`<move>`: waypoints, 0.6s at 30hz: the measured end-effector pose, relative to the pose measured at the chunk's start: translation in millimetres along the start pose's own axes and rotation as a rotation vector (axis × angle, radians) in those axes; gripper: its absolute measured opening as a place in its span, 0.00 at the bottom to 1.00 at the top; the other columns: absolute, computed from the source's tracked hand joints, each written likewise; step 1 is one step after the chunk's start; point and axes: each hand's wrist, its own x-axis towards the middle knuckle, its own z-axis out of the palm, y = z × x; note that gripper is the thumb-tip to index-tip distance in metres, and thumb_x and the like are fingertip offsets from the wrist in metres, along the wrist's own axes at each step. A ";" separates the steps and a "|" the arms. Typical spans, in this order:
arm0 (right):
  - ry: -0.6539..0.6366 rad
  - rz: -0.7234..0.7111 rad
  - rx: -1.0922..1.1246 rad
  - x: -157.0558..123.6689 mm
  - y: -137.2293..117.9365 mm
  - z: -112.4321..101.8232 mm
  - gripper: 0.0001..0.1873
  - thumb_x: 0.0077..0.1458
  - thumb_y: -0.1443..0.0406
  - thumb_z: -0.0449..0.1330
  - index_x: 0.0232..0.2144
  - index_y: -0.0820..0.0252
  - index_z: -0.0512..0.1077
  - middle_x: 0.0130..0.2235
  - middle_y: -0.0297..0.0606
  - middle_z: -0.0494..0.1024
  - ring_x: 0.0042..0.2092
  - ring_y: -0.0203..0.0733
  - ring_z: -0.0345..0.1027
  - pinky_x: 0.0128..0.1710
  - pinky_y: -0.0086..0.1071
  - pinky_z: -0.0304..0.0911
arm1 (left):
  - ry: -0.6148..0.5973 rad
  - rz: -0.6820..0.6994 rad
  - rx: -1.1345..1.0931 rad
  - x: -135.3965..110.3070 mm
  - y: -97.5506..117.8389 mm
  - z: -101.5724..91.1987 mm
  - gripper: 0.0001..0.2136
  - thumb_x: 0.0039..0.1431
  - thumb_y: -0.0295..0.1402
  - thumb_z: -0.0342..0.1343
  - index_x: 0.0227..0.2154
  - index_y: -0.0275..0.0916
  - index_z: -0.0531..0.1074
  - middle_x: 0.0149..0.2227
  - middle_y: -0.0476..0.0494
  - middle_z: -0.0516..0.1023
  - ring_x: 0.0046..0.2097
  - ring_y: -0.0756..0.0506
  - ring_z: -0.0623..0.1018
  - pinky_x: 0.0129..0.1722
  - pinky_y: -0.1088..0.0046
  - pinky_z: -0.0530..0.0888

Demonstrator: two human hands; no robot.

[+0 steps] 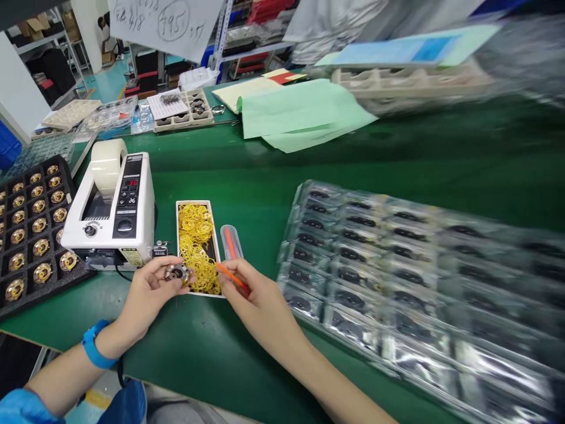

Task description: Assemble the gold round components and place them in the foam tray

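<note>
My left hand point(150, 288) pinches a small round gold-and-metal part point(176, 273) just in front of the tape dispenser point(112, 203). My right hand point(253, 294) is closed on a thin orange stick point(232, 277), its tip pointing left toward the part. Both hands hover at the near end of a narrow white box point(177, 235) filled with several yellow rings point(196, 244). A clear tube point(232, 240) with orange sticks inside lies just right of the box.
A black tray point(11, 250) of several gold parts sits at the left. Rows of clear bags holding dark parts point(397, 271) cover the right of the green table point(247, 176). Green paper sheets point(300, 115) and beige trays point(183, 112) lie at the back.
</note>
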 end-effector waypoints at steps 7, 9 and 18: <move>0.169 -0.105 -0.295 -5.9 14.3 -36.7 0.08 0.57 0.68 0.51 0.30 0.55 0.69 0.27 0.32 0.74 0.25 0.36 0.69 0.23 0.27 0.61 | 0.015 -0.012 0.054 0.9 3.4 -4.4 0.19 0.39 0.43 0.72 0.30 0.35 0.76 0.30 0.42 0.84 0.35 0.43 0.83 0.31 0.74 0.79; 0.288 -0.028 -0.396 1.9 41.8 -73.1 0.05 0.52 0.69 0.55 0.28 0.58 0.71 0.27 0.35 0.75 0.24 0.37 0.68 0.21 0.28 0.58 | 0.004 -0.022 0.062 0.8 4.7 -6.2 0.18 0.40 0.44 0.71 0.30 0.35 0.77 0.30 0.41 0.84 0.36 0.43 0.83 0.32 0.74 0.79; 0.599 0.293 -0.438 7.2 142.3 -246.2 0.18 0.50 0.62 0.63 0.14 0.67 0.76 0.11 0.27 0.64 0.11 0.23 0.48 0.19 0.33 0.38 | -0.014 -0.063 0.041 4.2 2.4 -6.6 0.20 0.43 0.46 0.69 0.33 0.35 0.78 0.32 0.40 0.84 0.37 0.41 0.83 0.33 0.71 0.79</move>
